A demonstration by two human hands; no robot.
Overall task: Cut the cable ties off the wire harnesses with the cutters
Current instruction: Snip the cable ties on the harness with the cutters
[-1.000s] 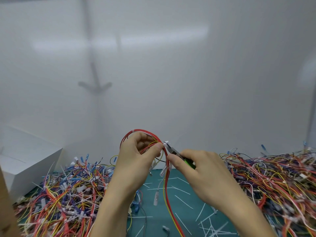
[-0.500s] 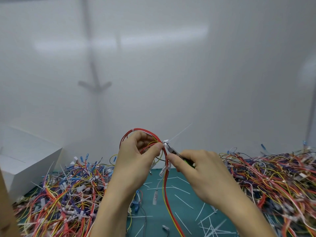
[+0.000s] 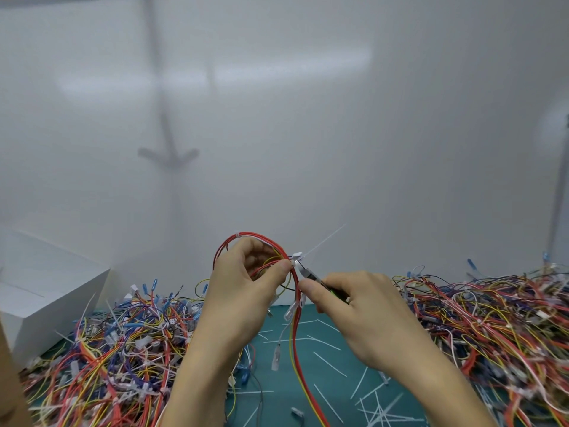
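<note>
Mid-cut on one cable tie, frame centre.
L hand [image 3: 246,291] pinched the red wire harness [image 3: 295,340] beside its white cable tie [image 3: 297,259]; R hand [image 3: 363,315] gripped the cutters [image 3: 310,275], tips at the tie. Next, prob.: squeeze w/o nicking wires.

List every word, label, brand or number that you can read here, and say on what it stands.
None: no text can be read.
white box: plain faces, no print visible.
cutters: mostly hidden in the right hand; no brand shows.
connectors: too small and blurred to tell.
</note>
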